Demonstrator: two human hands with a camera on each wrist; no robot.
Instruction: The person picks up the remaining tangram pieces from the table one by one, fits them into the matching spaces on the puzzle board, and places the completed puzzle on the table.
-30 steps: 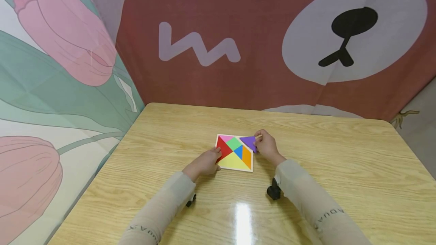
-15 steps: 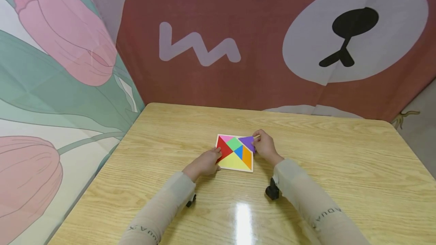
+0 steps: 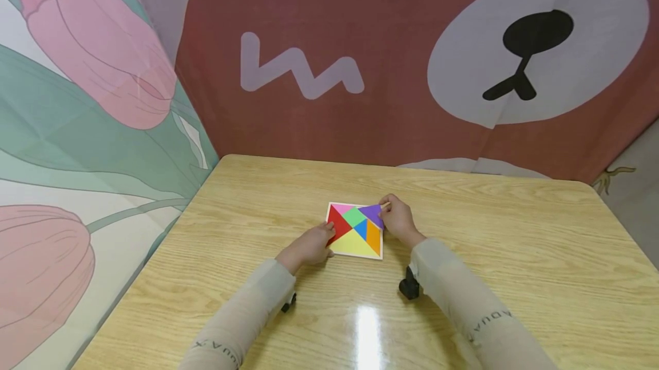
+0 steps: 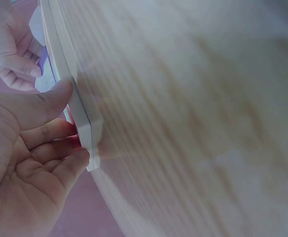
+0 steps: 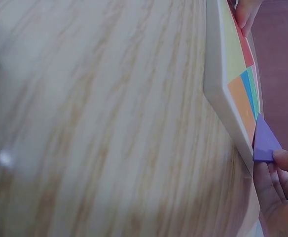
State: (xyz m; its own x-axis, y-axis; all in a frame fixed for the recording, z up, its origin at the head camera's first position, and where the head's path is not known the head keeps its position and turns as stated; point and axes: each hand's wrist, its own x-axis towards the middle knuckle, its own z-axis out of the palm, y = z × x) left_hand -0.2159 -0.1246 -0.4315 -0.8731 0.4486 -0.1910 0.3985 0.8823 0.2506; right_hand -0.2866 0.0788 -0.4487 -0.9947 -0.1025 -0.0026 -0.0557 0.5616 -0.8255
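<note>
A square tangram board (image 3: pixel 355 256) with a pale rim lies on the table, holding flat coloured pieces. Among them are a red triangle (image 3: pixel 337 223), a yellow triangle (image 3: pixel 352 245), a green square (image 3: pixel 354 217) and an orange parallelogram (image 3: pixel 373 238). My left hand (image 3: pixel 309 246) grips the board at its near left corner, fingertips over the red piece and thumb along the near edge. Between thumb and fingers my right hand (image 3: pixel 400 218) pinches a purple triangle (image 5: pixel 266 140) at its outer corner. The triangle overlaps the board's far right corner, slightly tilted in the right wrist view.
The wooden table (image 3: pixel 247 204) stretches out around the board. Behind it hangs a reddish-brown cloth (image 3: pixel 309 130) with a cartoon print, and a tulip-print cloth (image 3: pixel 103 147) hangs at the left. A black wrist camera (image 3: pixel 409 285) sits under the right sleeve.
My right hand has moved a little left with the purple triangle, bringing it further over the board's far right corner. The left hand and the board have stayed put.
</note>
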